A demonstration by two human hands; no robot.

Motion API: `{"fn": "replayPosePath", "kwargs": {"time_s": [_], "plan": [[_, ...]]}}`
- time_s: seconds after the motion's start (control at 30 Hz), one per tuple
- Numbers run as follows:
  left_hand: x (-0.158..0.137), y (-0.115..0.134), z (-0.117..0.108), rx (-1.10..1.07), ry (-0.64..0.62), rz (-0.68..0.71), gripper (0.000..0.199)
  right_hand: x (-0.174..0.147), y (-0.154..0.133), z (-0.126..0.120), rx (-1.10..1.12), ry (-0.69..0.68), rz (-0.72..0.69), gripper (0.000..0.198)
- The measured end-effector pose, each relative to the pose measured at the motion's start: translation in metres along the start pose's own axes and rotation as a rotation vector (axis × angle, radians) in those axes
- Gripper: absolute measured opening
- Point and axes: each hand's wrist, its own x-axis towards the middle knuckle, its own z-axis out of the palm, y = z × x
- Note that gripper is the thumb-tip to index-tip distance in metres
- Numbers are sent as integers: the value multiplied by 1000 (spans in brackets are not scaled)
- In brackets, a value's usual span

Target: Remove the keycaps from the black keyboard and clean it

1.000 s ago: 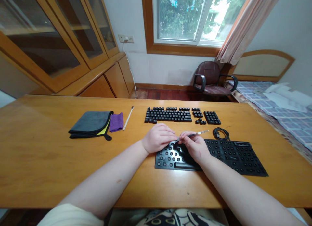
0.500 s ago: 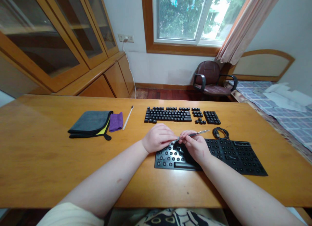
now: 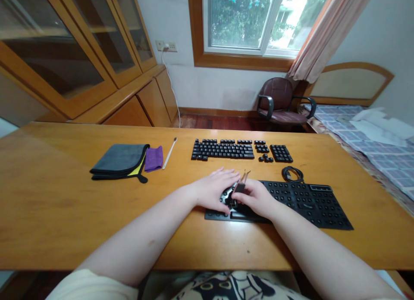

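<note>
Black plastic keyboard (image 3: 307, 205) with its keycaps off sits on the desk (image 3: 194, 250), right of centre, and both forearms angle inward so the hands meet over its left end. The left hand (image 3: 216, 189) is palm down and open, pretty flat, fingers reaching past the keyboard's far edge and thumb pointing back toward the near edge. Right hand (image 3: 259, 198) comes in from the other side, thumb and fingers pinched around a small dark tool (image 3: 240, 188). That one's held upright, two thin prongs poking up; its lower end is too small and dark to make out. Keycaps (image 3: 223, 151) are laid out in rows behind the hands, a coiled cable (image 3: 293, 174) is just behind the keyboard, and off left there's a grey cloth (image 3: 119, 157), a purple cloth (image 3: 154, 158) and a brush (image 3: 170, 153).
</note>
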Motion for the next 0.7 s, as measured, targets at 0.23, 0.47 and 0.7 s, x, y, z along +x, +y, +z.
{"fn": "replayPosePath", "kwargs": {"time_s": [0.23,0.47,0.7], "plan": [[2,3,12,11,-258,-128,125,2,-6,4,-228,-216,-40,16],[3,3,13,20,-265,-125,121,1,-8,4,-254,-183,-15,16],[4,6,6,37,-336,-156,118,-3,-11,9,-421,-343,4,16]]}}
